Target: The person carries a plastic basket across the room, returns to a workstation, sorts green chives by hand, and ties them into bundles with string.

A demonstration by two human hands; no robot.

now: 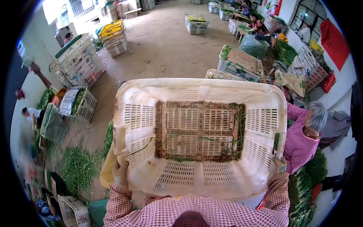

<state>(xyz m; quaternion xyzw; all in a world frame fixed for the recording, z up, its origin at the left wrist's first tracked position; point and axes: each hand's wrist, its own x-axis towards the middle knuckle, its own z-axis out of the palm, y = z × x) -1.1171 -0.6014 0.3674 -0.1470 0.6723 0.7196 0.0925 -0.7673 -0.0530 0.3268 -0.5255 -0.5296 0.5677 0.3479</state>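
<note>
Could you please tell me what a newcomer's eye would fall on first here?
Probably the big white crate filling the middle, with green scraps inside, held at its sides by the left hand and right hand. Next, perhaps, the loose green stalks spread on the ground at left, and the bright red cloth at upper right.

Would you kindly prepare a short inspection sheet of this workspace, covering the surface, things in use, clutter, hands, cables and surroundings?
Surface: brown floor, littered with small bits.
Things in use: white crate, its open top facing the camera; base soiled, with green strands along it.
Clutter: loose green stalks heaped on the floor at image left.
Hands: left hand and right hand hold opposite sides of the crate.
Cables: nothing seen.
Surroundings: person in a striped top at image right; stacked crates at image left.
</note>
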